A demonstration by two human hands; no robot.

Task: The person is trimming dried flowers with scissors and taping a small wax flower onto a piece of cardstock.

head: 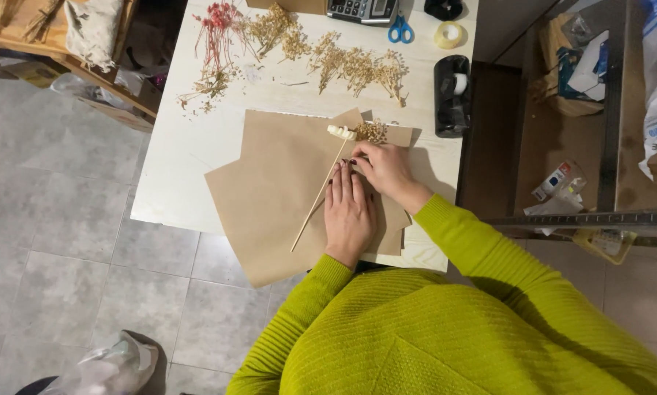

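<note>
Head view: left hand (349, 212), palm down, fingers straight and close together, pressed flat on brown kraft paper sheets (284, 183), holding nothing. Right hand (387, 170) angled in from the right, fingers narrowed at the paper near a small dried sprig (372, 132); whether they pinch it, cannot tell. Thin wooden stick (321, 194), pale head at its top end, lies diagonally on the paper just beside the left hand. Paper: overlapping sheets, overhanging the white tabletop's (175, 153) near edge. Both sleeves yellow-green knit.
</note>
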